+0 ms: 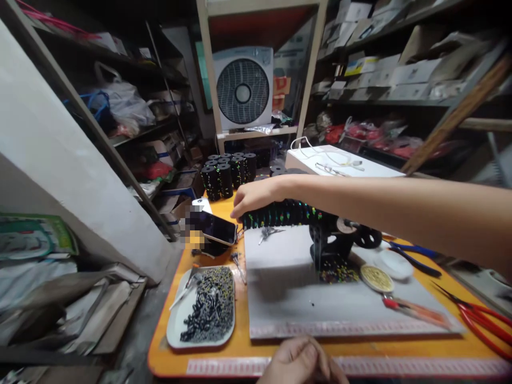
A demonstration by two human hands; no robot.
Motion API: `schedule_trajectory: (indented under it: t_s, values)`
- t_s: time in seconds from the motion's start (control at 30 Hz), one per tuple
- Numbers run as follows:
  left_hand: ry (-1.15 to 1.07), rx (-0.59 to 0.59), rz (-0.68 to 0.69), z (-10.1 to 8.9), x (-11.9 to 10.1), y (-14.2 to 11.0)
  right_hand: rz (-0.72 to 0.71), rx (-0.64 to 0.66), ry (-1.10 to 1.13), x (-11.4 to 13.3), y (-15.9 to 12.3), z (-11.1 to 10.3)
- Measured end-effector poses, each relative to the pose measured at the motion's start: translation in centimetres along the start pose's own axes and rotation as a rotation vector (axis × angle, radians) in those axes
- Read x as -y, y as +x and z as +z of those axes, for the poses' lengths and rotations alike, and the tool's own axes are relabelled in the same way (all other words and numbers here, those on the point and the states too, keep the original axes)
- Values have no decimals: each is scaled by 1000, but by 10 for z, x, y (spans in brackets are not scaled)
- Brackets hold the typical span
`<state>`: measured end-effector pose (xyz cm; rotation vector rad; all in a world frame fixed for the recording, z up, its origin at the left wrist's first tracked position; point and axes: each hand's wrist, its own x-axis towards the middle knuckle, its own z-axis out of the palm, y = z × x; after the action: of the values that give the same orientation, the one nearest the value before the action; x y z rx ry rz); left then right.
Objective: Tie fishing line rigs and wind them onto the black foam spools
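Note:
Reaching in from the right, my right hand (256, 196) is closed at the left end of a black roll (286, 213) lying sideways, studded with shiny coloured beads. My fingers hide that end. A dark stand (320, 242) supports the roll above a pale board (280, 298). At the near table edge my left hand (298, 360) is closed, thumb pressed against the fingers; whatever they hold, if anything, is hidden. Beneath the roll lies a patch of small coloured beads (340, 271), beside a round dish of yellowish beads (376, 279).
A white tray (173, 325) of dark beads stands at left, a phone (220, 228) behind it. Several upright black rolls (224, 181) stand at the back. Red-handled scissors (480, 314), blue-handled pliers (416, 256) and an orange-handled tool (420, 312) lie at right.

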<state>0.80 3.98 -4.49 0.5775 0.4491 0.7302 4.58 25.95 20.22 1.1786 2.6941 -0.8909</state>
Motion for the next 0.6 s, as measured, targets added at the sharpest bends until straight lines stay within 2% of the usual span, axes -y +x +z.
schedule_trajectory:
  t_s: [0.1,0.23,0.4,0.6]
  values:
    - [-89,20,-9,6,-11,-7,32,-32,27,-1,-3,4]
    - [-117,59,-7,7,-19,-13,106,-9,55,-1,-4,1]
    - [-112,85,-24,6,-17,-14,177,3,53,3,4,3]
    - [-139,103,17,0,-4,-10,158,-54,-7,8,6,10]
